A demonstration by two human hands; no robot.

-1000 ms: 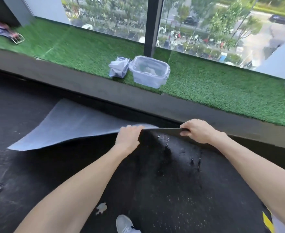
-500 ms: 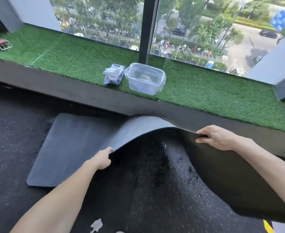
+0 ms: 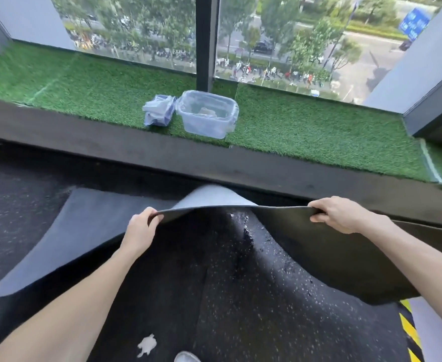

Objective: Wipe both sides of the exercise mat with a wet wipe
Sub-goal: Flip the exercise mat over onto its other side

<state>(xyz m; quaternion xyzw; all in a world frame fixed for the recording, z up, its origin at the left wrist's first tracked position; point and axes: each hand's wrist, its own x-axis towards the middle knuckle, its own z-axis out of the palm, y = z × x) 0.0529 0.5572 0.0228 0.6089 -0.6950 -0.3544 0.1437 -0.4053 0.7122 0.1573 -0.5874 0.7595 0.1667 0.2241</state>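
The grey exercise mat (image 3: 89, 231) is lifted along its near edge and arches up off the dark speckled floor. My left hand (image 3: 140, 228) grips that raised edge on the left, fingers curled over the top. My right hand (image 3: 340, 214) grips the same edge farther right. The mat's left part lies flat on the floor, and its dark underside (image 3: 332, 259) hangs down below my right hand. A crumpled white wipe (image 3: 147, 344) lies on the floor near my shoe.
A raised ledge covered in green turf (image 3: 319, 137) runs along the window. On it stand a clear plastic bin (image 3: 208, 117) and a pack of wipes (image 3: 158, 111). Wet spots (image 3: 246, 231) mark the floor under the mat. Yellow-black hazard tape (image 3: 410, 333) lies at lower right.
Both hands have kept their hold on the mat's edge and raised it level between them. The left hand came up and to the right from lower down. The view has tilted slightly.
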